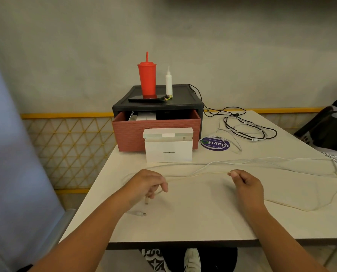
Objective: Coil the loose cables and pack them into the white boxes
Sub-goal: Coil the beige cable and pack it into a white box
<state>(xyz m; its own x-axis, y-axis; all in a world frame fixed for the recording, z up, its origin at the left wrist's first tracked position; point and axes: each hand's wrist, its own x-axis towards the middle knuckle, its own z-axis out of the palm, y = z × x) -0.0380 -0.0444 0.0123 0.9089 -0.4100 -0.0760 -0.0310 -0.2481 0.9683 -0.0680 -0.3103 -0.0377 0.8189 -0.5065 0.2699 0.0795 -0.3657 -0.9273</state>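
Observation:
A thin cream cable (199, 175) stretches between my two hands above the table. My left hand (146, 185) pinches it near its plug end, and the plug dangles just below my fingers. My right hand (245, 183) pinches the same cable farther right, from where it trails off in a long loop to the table's right side. Another white plug (139, 213) lies on the table by my left wrist. A white box (168, 149) stands open behind my hands, its lid flap up. Loose black and white cables (248, 130) lie tangled at the back right.
A red drawer (156, 132) is pulled out of a black cabinet (181, 101) behind the box, with white boxes inside. On the cabinet stand a red cup (147, 79), a white bottle (168, 82) and a dark phone. A purple sticker (215, 144) lies to the right. The table's front edge runs close beneath my forearms.

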